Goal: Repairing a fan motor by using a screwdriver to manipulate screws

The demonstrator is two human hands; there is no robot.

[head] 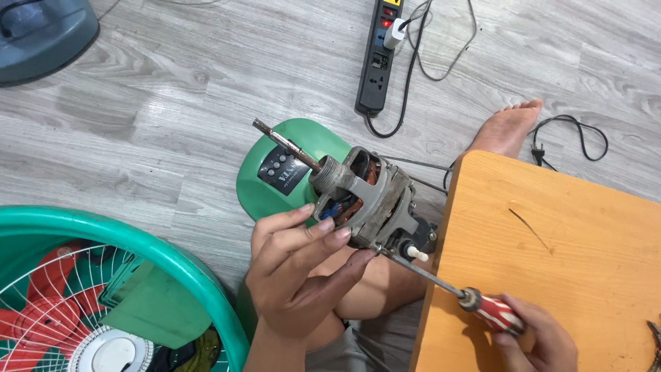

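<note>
Beside wooden board (551, 255), green fan base (275, 186), power strip (377, 58)

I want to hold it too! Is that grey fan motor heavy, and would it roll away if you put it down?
The fan motor is probably heavy for its size: a metal frame around copper windings. It looks stiff, not floppy. Set down, it might rock or roll a little, since its body is rounded and a long shaft sticks out.

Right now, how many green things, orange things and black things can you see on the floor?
Green: 2, the fan base and the round tub.
Orange: 1, the wooden board.
Black: 1, the power strip.
Total: 4.
</note>
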